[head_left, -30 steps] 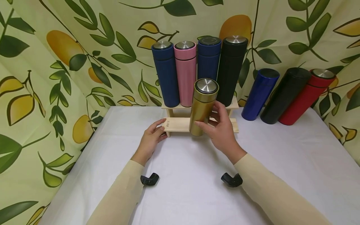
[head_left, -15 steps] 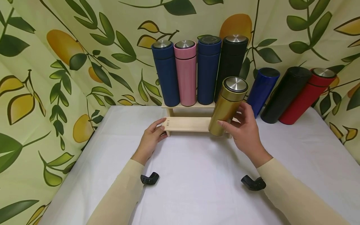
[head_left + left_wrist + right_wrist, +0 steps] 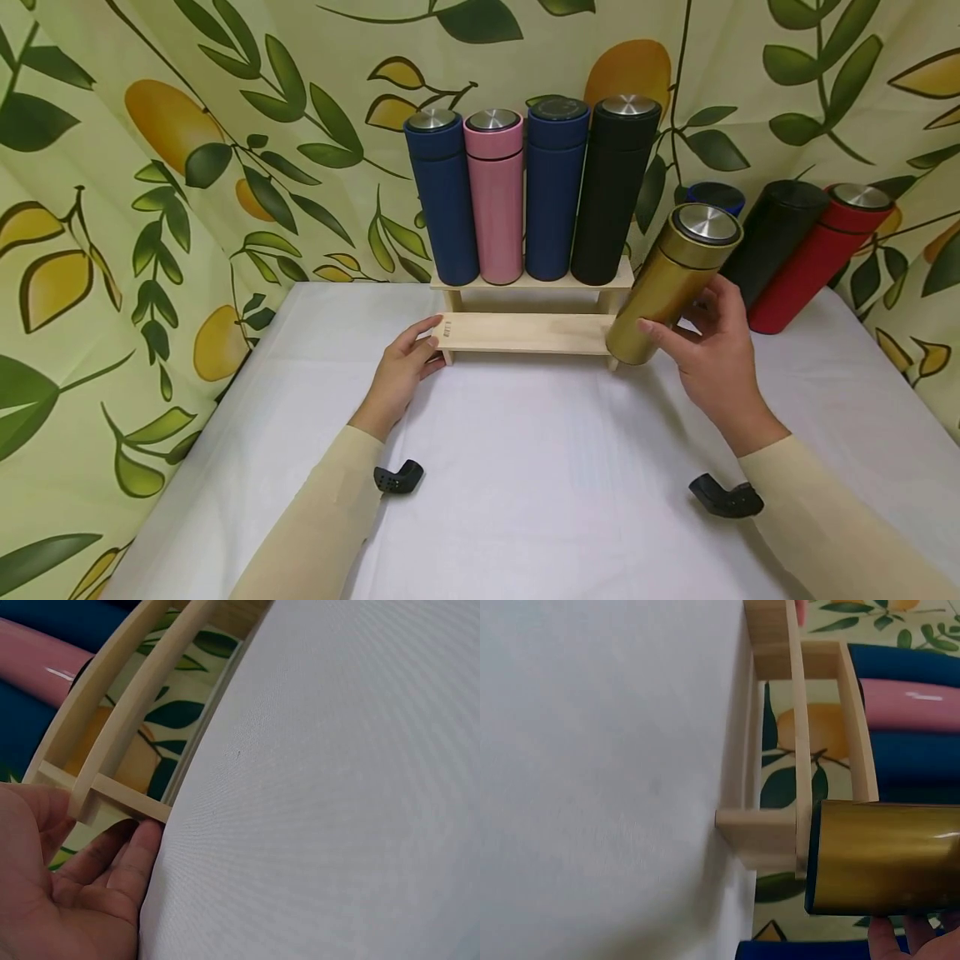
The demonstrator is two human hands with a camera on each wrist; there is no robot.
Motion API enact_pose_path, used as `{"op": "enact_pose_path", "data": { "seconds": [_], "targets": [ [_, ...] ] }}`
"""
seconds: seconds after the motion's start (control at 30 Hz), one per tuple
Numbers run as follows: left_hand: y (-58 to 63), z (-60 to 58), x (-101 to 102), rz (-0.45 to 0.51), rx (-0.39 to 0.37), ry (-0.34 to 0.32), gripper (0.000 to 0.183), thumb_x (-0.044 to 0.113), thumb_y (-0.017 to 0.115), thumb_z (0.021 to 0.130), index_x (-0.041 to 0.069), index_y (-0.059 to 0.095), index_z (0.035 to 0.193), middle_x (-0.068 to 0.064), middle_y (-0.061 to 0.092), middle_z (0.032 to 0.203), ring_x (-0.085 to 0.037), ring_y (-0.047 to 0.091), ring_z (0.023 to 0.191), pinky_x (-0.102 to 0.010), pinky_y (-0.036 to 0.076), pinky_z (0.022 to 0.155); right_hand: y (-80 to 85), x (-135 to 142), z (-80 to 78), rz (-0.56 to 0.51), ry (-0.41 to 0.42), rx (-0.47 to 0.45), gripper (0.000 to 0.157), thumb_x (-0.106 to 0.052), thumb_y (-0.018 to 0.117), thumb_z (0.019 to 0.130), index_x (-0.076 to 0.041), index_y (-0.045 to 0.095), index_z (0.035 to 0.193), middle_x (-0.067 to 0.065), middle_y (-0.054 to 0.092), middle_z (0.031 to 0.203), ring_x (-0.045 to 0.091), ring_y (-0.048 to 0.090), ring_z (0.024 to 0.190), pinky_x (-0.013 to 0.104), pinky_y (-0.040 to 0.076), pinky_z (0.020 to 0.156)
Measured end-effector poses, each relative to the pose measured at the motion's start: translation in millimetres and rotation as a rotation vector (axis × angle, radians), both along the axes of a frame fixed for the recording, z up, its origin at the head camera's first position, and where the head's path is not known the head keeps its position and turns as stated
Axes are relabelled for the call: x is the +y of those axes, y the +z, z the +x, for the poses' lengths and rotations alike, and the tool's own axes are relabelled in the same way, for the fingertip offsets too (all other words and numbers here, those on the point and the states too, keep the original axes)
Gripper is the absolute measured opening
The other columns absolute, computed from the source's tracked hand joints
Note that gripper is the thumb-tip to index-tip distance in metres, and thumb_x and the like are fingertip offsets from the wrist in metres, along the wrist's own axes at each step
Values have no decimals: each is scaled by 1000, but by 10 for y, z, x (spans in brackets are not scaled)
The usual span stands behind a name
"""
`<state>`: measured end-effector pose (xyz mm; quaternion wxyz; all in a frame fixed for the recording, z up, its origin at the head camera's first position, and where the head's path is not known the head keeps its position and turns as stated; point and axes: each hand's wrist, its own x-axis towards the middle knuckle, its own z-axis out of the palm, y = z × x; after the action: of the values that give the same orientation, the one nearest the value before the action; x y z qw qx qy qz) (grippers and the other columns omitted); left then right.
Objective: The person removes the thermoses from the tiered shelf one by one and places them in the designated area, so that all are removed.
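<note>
My right hand [image 3: 716, 367] holds a gold thermos bottle [image 3: 667, 283] with a steel-topped lid, thumb on its near side and fingers around its right. The bottle overlaps the right end of a two-step wooden stand's lower step [image 3: 525, 333]. In the right wrist view, the base of the gold thermos [image 3: 885, 859] is close beside the stand's edge. At the stand's left end, my left hand [image 3: 401, 371] grips the lower step's corner. In the left wrist view, fingers [image 3: 142, 847] reach below the step by its leg.
On the upper step stand a navy bottle [image 3: 442, 200], a pink bottle [image 3: 495, 200], another navy one [image 3: 555, 192] and a black one [image 3: 611, 200]. Behind my right hand are a mostly hidden blue bottle [image 3: 716, 197], a black bottle [image 3: 772, 233] and a red bottle [image 3: 817, 258]. A patterned curtain hangs behind.
My right hand has carried the gold thermos rightward from the middle of the lower step to its right end. The left hand and stand have stayed in place.
</note>
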<state>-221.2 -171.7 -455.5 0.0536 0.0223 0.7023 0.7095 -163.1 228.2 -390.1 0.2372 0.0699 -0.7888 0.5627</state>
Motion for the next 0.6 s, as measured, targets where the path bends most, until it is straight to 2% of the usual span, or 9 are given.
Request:
{"op": "enact_pose_path", "data": {
  "seconds": [0.33, 0.6],
  "targets": [
    [-18, -5, -15, 2, -8, 3, 43, 13, 56, 115, 18, 59, 158, -18, 59, 150, -32, 62, 133, -36, 56, 105, -37, 336, 43, 34, -154, -72, 88, -1, 84, 96, -23, 35, 165, -1, 48, 149, 18, 56, 128, 23, 52, 105],
    [-18, -5, -2, -2, -3, 6, 44, 12, 55, 115, 17, 58, 159, -20, 58, 152, -33, 62, 133, -36, 57, 105, -132, 695, 71, 33, -243, -100, 89, 1, 84, 94, -23, 36, 165, -11, 48, 142, 10, 56, 118, 12, 50, 93]
  ]
}}
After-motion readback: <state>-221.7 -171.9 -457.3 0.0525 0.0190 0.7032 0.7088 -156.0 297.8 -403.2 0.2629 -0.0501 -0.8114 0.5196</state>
